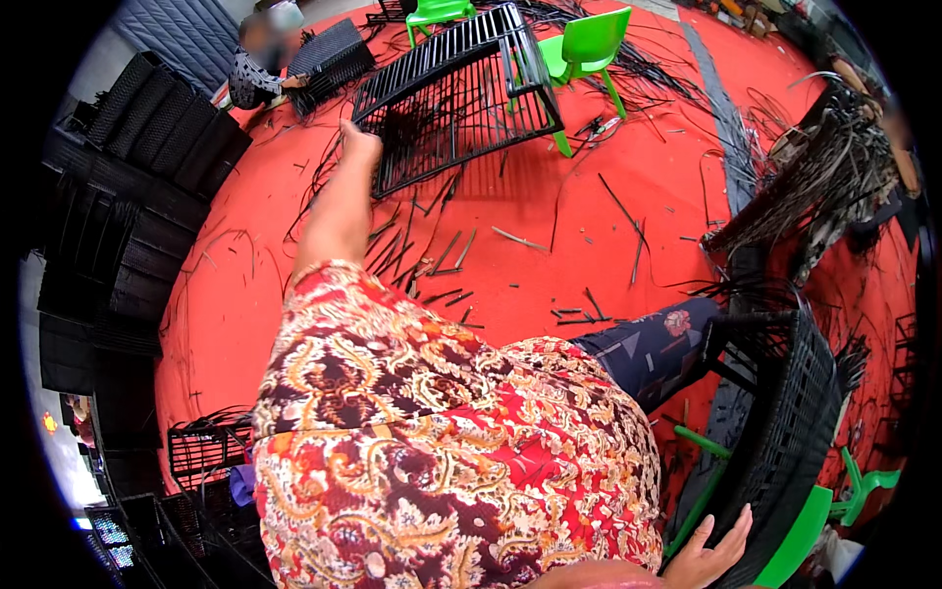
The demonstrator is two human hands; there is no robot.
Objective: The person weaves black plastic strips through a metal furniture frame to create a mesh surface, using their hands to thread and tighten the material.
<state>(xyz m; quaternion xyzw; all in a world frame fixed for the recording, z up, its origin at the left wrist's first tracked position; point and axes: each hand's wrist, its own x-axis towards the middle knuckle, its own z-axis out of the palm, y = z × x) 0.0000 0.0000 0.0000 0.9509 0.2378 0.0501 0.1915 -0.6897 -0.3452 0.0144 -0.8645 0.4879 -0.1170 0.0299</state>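
My left arm is stretched out forward, and my left hand [362, 147] grips the near left edge of a black slatted furniture frame [446, 113]. The frame is tilted over the red floor, its bars partly wrapped with black strips. At the lower right, my right hand [714, 550] is open, fingers stretched out, beside a black woven frame [775, 432]. Whether its fingertips touch the weave I cannot tell. Next to that frame is a green chair [800, 540], partly hidden behind it.
Stacks of black woven panels [147, 128] line the left side. Cut black strips [623, 216] litter the red floor [530, 265]. Another green chair [589, 44] stands beyond the slatted frame. A person [260, 64] works at the far left; a bundle of strips [834, 167] is at the right.
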